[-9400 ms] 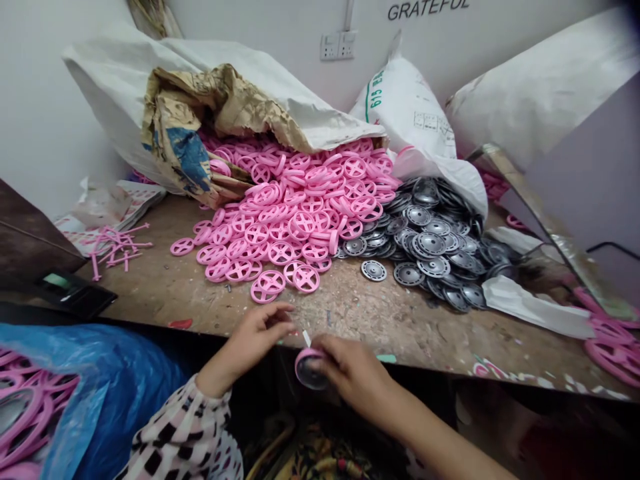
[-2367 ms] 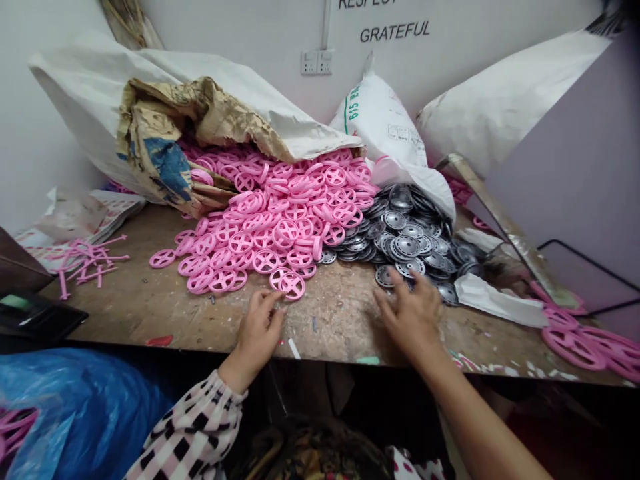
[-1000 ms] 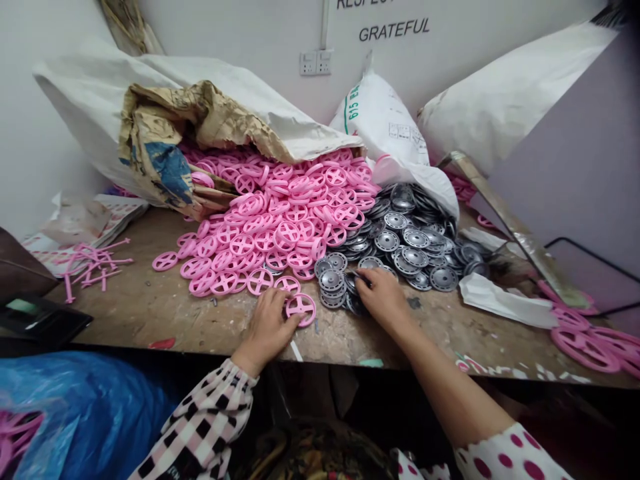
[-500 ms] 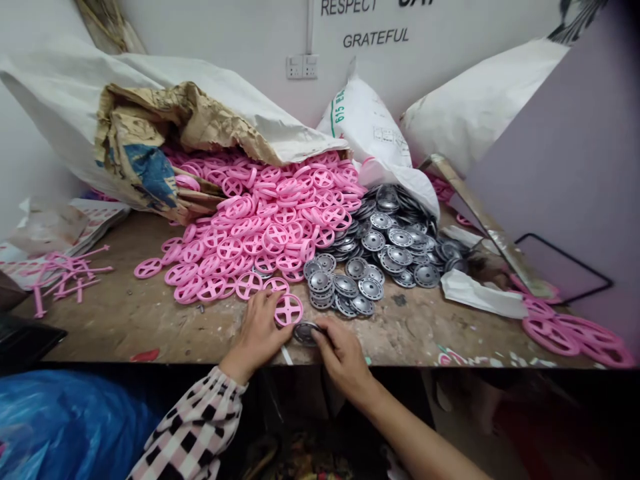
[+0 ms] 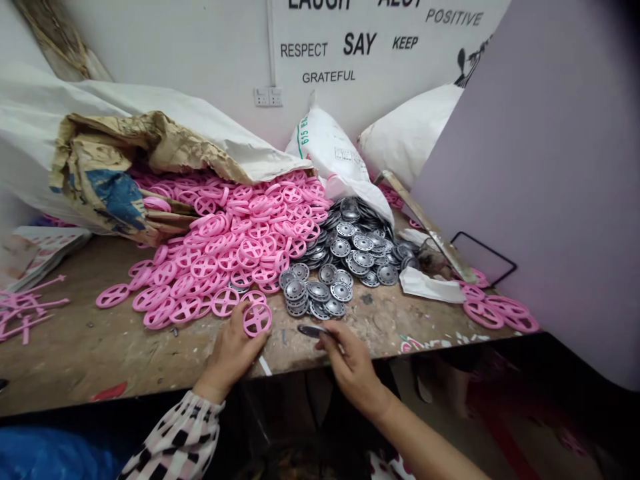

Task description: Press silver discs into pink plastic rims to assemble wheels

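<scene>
My left hand (image 5: pixel 231 350) is closed on a pink spoked wheel (image 5: pixel 257 319), its round face turned up toward me near the table's front edge. To its right, my right hand (image 5: pixel 350 360) pinches a dark grey disc (image 5: pixel 312 331) by one side, seen nearly edge-on. A gap separates wheel and disc. Behind my left hand spreads a big heap of pink wheels (image 5: pixel 235 247), spilling from a white sack with a torn brown paper lining (image 5: pixel 165 143). Grey hubcap-like discs (image 5: pixel 318 291) lie piled behind my right hand.
Pink rods (image 5: pixel 30 310) lie at the left. Larger pink rings (image 5: pixel 500 313) and a black wire frame (image 5: pixel 487 253) sit at the right, beside a pale purple panel (image 5: pixel 520 167). White sacks (image 5: pixel 330 147) lean on the wall. A white scrap (image 5: pixel 431 287) lies on the table (image 5: pixel 370 340).
The view has shifted to the right and up. My hands have moved apart: the grey disc, close beside the pink wheel before, is now farther from it and tilted more edge-on.
</scene>
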Demonstrator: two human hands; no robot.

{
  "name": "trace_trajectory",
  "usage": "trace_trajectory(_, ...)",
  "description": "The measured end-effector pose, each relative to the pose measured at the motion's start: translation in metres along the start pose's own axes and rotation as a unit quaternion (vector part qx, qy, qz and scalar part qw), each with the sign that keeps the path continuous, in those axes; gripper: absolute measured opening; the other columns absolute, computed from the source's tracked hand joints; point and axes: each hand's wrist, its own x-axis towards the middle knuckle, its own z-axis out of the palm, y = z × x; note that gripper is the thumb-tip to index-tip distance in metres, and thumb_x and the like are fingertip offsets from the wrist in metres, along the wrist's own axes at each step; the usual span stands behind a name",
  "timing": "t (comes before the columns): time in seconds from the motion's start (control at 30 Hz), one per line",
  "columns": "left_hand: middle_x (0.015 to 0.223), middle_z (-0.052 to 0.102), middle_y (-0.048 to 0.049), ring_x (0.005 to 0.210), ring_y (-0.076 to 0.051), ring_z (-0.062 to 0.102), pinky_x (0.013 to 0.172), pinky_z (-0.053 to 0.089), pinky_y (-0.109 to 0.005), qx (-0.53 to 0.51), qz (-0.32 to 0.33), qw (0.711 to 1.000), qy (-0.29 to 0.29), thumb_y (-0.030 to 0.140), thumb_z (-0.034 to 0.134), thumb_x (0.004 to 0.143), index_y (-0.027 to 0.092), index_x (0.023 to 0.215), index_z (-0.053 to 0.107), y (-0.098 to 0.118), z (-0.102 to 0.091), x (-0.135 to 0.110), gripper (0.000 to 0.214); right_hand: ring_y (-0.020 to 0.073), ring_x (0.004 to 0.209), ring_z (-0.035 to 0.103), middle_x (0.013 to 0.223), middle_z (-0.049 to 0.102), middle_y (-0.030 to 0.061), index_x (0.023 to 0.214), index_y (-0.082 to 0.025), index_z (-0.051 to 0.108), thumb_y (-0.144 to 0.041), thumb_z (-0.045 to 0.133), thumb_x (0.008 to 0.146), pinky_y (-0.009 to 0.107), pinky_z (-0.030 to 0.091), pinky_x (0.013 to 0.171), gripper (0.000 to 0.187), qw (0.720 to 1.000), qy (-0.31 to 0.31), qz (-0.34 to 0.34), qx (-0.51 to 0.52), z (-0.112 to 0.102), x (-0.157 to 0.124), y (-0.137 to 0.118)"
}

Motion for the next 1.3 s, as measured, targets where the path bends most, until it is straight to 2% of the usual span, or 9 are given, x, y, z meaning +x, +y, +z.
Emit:
trace_trajectory(0.2, 0.115, 0.064, -0.0107, 0.100, -0.024, 0.064, 0.087, 0.051, -0.041, -0.017, 0.047, 0.999, 0.001, 0.030, 0.054, 0.084, 0.021, 0.124, 0.043, -0.005, 0.001, -0.001, 0.043, 0.0178, 0.072, 0.066, 0.091, 0.066, 0.0033, 0.103, -0.024, 0.062, -0.031, 0.057, 0.090, 0.032, 0.056, 0.067, 0.016, 0.985, 0.166, 0.031, -0.026, -0.072, -0.002, -0.004)
trace_trajectory(0.3, 0.112, 0.066, -0.0108, 0.097, -0.024, 0.066, 0.085, 0.052, -0.040, -0.022, 0.042, 0.999, -0.001, 0.027, 0.049, 0.085, 0.020, 0.124, 0.045, -0.004, 0.001, -0.001, 0.039, 0.0180, 0.075, 0.066, 0.095, 0.067, 0.0043, 0.103, -0.022, 0.063, -0.035, 0.060, 0.088, 0.032, 0.058, 0.068, 0.020, 0.968, 0.238, 0.055, -0.050, -0.090, -0.003, -0.008)
trace_trajectory(0.37, 0.112, 0.066, -0.0107, 0.097, -0.024, 0.066, 0.084, 0.052, -0.040, -0.022, 0.037, 0.999, -0.002, 0.026, 0.048, 0.085, 0.019, 0.125, 0.045, -0.003, 0.000, -0.002, 0.040, 0.0178, 0.075, 0.066, 0.095, 0.068, 0.0047, 0.103, -0.022, 0.064, -0.037, 0.060, 0.088, 0.032, 0.058, 0.069, 0.022, 0.964, 0.251, 0.066, -0.054, -0.094, -0.005, -0.009)
trace_trajectory(0.57, 0.119, 0.065, -0.0115, 0.104, -0.025, 0.063, 0.090, 0.049, -0.041, -0.033, 0.026, 0.999, -0.010, 0.026, 0.047, 0.085, 0.018, 0.125, 0.050, -0.002, -0.001, 0.000, 0.041, 0.0197, 0.075, 0.067, 0.099, 0.068, 0.0068, 0.109, -0.023, 0.064, -0.037, 0.060, 0.088, 0.036, 0.058, 0.071, 0.025, 0.976, 0.199, 0.060, -0.066, -0.085, -0.013, 0.003)
trace_trajectory(0.7, 0.113, 0.067, -0.0106, 0.103, -0.025, 0.063, 0.089, 0.048, -0.040, -0.047, 0.018, 0.998, -0.032, 0.030, 0.045, 0.088, 0.018, 0.118, 0.057, 0.001, -0.002, 0.003, 0.035, 0.0205, 0.080, 0.066, 0.099, 0.068, 0.0064, 0.109, -0.025, 0.064, -0.035, 0.058, 0.089, 0.035, 0.058, 0.070, 0.023, 0.985, 0.159, 0.059, -0.042, -0.073, -0.015, 0.006)
trace_trajectory(0.8, 0.106, 0.069, -0.0083, 0.098, -0.023, 0.063, 0.085, 0.048, -0.036, -0.061, 0.029, 0.996, -0.050, 0.033, 0.044, 0.090, 0.019, 0.110, 0.062, 0.004, -0.003, 0.004, 0.030, 0.0211, 0.082, 0.066, 0.101, 0.068, 0.0065, 0.108, -0.025, 0.065, -0.039, 0.059, 0.088, 0.033, 0.059, 0.067, 0.026, 0.988, 0.109, 0.108, 0.030, -0.055, -0.017, 0.011)
trace_trajectory(0.9, 0.095, 0.069, -0.0064, 0.088, -0.022, 0.063, 0.078, 0.047, -0.033, -0.059, 0.031, 0.997, -0.045, 0.034, 0.044, 0.091, 0.019, 0.101, 0.064, 0.005, -0.005, 0.004, 0.027, 0.0206, 0.075, 0.066, 0.096, 0.069, 0.0065, 0.104, -0.022, 0.066, -0.047, 0.061, 0.084, 0.031, 0.059, 0.060, 0.032, 0.974, 0.066, 0.181, 0.118, -0.035, -0.017, 0.020)
trace_trajectory(1.03, 0.091, 0.068, -0.0059, 0.083, -0.021, 0.061, 0.075, 0.046, -0.032, -0.069, 0.009, 0.997, -0.038, 0.038, 0.045, 0.091, 0.019, 0.099, 0.064, 0.006, -0.005, 0.005, 0.029, 0.0171, 0.063, 0.062, 0.089, 0.070, 0.0063, 0.100, -0.020, 0.065, -0.052, 0.060, 0.083, 0.028, 0.055, 0.053, 0.037, 0.965, 0.061, 0.221, 0.125, -0.020, -0.015, 0.029)
trace_trajectory(1.3, 0.087, 0.069, -0.0025, 0.082, -0.018, 0.061, 0.075, 0.045, -0.028, -0.139, -0.056, 0.988, -0.045, 0.039, 0.051, 0.086, 0.018, 0.096, 0.066, 0.003, -0.007, 0.005, 0.027, 0.0145, 0.056, 0.061, 0.089, 0.069, 0.0049, 0.105, -0.019, 0.062, -0.055, 0.063, 0.080, 0.026, 0.050, 0.051, 0.043, 0.952, 0.059, 0.264, 0.146, -0.023, -0.016, 0.038)
